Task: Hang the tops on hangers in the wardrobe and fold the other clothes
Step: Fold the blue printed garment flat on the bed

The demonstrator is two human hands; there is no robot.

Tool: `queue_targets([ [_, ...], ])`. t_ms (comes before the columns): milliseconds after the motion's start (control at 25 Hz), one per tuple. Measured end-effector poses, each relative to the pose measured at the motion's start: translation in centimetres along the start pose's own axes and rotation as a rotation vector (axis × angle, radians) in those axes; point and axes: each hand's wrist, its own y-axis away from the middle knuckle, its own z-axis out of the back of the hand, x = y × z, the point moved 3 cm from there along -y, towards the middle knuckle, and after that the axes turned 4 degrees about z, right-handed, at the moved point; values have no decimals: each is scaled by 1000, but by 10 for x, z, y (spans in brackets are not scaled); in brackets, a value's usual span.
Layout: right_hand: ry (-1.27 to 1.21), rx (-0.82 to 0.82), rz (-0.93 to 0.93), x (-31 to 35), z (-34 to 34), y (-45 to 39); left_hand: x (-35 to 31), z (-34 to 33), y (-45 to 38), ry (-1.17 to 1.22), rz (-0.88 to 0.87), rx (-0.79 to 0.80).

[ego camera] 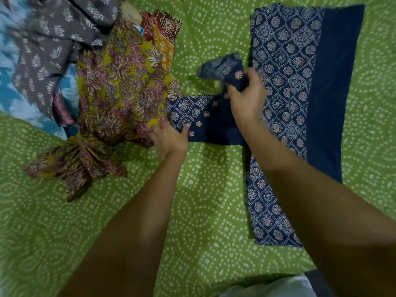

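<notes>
At mid-bed, left hand (170,137) flat on navy top (285,86), right hand (246,99) pinching its sleeve (222,67).

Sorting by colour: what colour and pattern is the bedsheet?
Green bedsheet with white dotted circular motifs, seen clearly in the head view.

Bare forearms, no sleeves; left hand (169,139), right hand (246,99) ringless.
</notes>
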Motion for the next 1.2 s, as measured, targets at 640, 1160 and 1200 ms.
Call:
queue_targets([
  [640,964,569,506,-22,-46,93,-2,7,-2,378,68,98],
  [1160,801,731,483,-52,8,101,12,-1,3,428,61,-61],
  [1200,714,680,488,-49,10,93,9,0,4,385,73,-65],
])
